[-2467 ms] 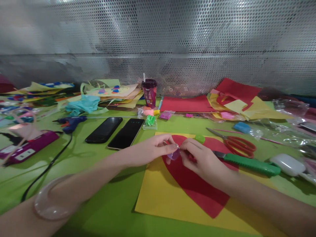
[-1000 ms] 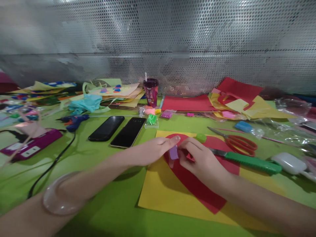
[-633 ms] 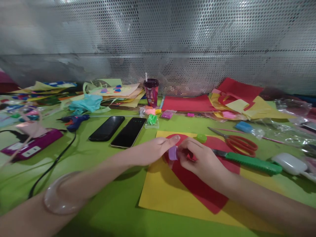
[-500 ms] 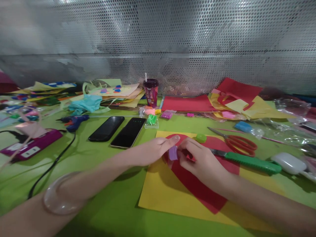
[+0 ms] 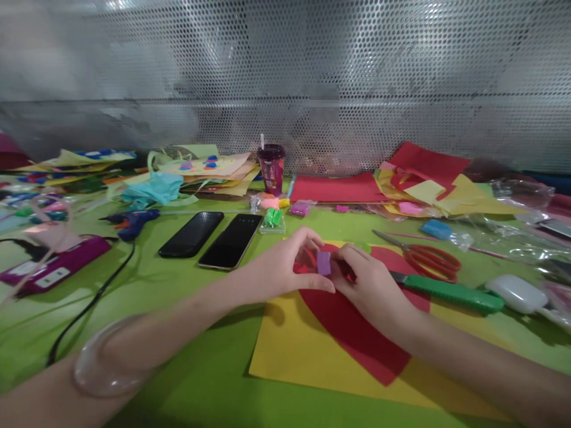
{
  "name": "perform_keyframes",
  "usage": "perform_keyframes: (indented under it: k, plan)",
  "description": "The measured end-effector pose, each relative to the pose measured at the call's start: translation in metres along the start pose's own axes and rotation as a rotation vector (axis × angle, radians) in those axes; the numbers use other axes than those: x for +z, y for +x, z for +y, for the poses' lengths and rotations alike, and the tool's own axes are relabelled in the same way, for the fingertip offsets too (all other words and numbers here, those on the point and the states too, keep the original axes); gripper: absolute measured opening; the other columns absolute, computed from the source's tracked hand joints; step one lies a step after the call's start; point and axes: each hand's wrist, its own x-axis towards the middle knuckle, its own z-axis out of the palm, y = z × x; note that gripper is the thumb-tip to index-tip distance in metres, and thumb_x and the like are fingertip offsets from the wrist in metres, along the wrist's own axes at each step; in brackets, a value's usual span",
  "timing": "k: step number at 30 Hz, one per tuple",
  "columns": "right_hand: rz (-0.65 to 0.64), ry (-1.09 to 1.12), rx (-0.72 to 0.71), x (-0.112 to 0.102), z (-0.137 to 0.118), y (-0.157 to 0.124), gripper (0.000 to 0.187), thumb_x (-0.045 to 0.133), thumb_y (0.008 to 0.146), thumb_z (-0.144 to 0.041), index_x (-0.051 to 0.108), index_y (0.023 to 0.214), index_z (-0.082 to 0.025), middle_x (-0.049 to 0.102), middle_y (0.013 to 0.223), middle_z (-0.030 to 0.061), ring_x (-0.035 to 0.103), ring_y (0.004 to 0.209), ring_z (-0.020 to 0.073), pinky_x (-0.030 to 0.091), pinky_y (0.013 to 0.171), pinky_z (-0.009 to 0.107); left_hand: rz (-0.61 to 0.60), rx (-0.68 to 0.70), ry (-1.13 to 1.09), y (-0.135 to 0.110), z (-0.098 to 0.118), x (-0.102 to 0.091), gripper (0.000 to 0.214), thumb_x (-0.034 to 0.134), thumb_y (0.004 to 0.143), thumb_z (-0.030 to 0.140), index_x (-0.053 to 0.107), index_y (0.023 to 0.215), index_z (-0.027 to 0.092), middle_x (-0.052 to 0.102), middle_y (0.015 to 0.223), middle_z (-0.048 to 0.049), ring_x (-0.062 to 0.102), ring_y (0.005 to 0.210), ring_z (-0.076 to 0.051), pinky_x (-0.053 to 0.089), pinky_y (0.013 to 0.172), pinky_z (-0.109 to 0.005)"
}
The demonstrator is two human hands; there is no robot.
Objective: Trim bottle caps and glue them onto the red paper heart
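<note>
Between the fingertips of my right hand is a small purple piece of modelling clay. My left hand is open around the clay's left side, thumb below and fingers curved above, apart from it. Both hands are over a red heart-shaped paper that lies on a yellow sheet. A green lump of clay shows partly behind my right hand. Just right of that hand, a green utility knife rests on the paper, with red-handled scissors beyond it.
Two phones lie left of the sheet, near a glue gun and a purple power strip. Behind stand a drink cup, bagged green clay and red paper. A white case sits at right.
My left thumb and fingers have spread and come off the purple clay. The clay, in my right fingers, has moved slightly up and to the right.
</note>
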Motion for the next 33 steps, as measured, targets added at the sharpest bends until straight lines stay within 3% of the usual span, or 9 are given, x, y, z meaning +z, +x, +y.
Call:
perform_keyframes:
  k: [5,17,25,33]
  plan:
    - [-0.026,0.053,0.000,0.001,0.000,-0.001,0.020,0.051,0.081,-0.006,0.042,0.071,-0.022,0.050,0.068,-0.0009,0.046,0.054,0.0125,0.037,0.048,0.023,-0.027,0.007,-0.023,0.000,0.003,-0.002,0.026,0.059,0.086,0.042,0.051,0.098,0.021,0.063,0.101,-0.0041,0.059,0.096,-0.019,0.043,0.086,-0.035]
    - [-0.052,0.209,0.032,-0.005,-0.003,-0.004,0.013,0.050,0.083,-0.011,0.048,0.075,-0.021,0.054,0.071,-0.0002,0.049,0.060,0.0126,0.039,0.053,0.023,-0.052,0.003,-0.002,-0.002,0.005,-0.007,0.023,0.054,0.088,0.038,0.051,0.103,0.020,0.064,0.109,-0.0059,0.058,0.101,-0.019,0.042,0.090,-0.034]
    - [-0.060,0.230,-0.007,-0.002,0.001,-0.004,0.019,0.048,0.074,-0.005,0.042,0.066,-0.021,0.048,0.068,-0.0013,0.044,0.058,0.0120,0.037,0.053,0.024,-0.114,-0.030,0.072,-0.004,0.011,-0.006,0.021,0.046,0.092,0.037,0.049,0.105,0.021,0.063,0.103,-0.0048,0.057,0.098,-0.020,0.041,0.090,-0.036]
    - [-0.061,0.242,0.003,-0.002,0.001,-0.005,0.013,0.052,0.078,-0.007,0.050,0.075,-0.020,0.052,0.072,-0.0005,0.049,0.061,0.0125,0.041,0.055,0.024,-0.116,-0.021,0.057,-0.004,0.009,-0.006,0.020,0.048,0.092,0.038,0.048,0.105,0.021,0.062,0.105,-0.0032,0.056,0.099,-0.019,0.040,0.089,-0.034]
